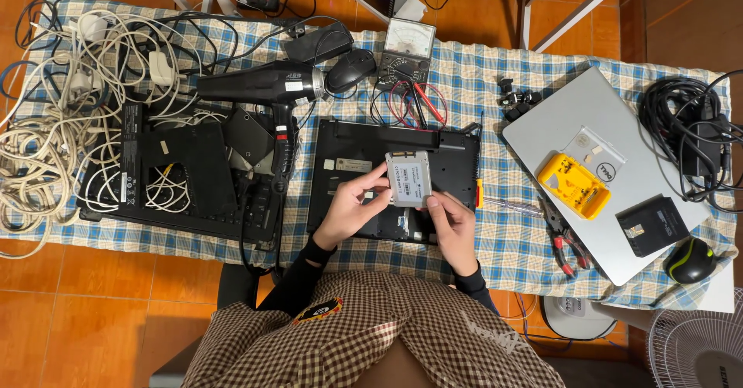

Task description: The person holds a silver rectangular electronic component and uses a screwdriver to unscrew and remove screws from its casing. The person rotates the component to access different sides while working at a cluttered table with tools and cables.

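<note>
A flat silver drive with a white label is held over an upturned black laptop that has its bottom cover off. My left hand grips the drive's left edge with thumb and fingers. The lower right corner of the drive is pinched by my right hand. Both hands hover above the open bay in the laptop's underside. A screwdriver with a yellow and red handle lies along the laptop's right edge.
A black hair dryer, a second opened black laptop and tangled white cables fill the left. A multimeter and mouse sit behind. Right: silver laptop, yellow bit case, pliers, black cables.
</note>
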